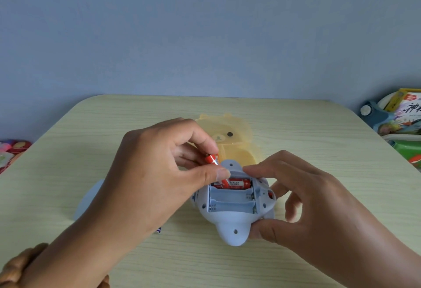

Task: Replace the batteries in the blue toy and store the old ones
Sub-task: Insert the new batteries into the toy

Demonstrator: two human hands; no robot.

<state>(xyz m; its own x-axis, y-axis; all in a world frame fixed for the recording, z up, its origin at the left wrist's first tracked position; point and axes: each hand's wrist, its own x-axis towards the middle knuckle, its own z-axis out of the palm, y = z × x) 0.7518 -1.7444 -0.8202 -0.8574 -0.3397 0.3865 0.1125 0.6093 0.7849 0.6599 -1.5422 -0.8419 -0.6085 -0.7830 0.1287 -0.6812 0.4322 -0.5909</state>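
The blue toy (232, 224) lies upside down on the table with its battery bay uncovered. One red battery (239, 183) sits in the far slot; the two nearer slots are bare. My left hand (159, 173) pinches a second red battery (211, 159) between thumb and fingers, tilted, its lower end at the far slot's left side. My right hand (303, 196) grips the toy's right edge, index finger resting on its far rim. A yellow translucent bear-shaped box (237, 137) stands just behind the toy.
A pale blue piece (88, 199) lies left of the toy, mostly hidden under my left arm. A small striped item (158, 230) peeks out below my left wrist. Colourful packets (401, 114) crowd the right, toys (11, 151) the left edge.
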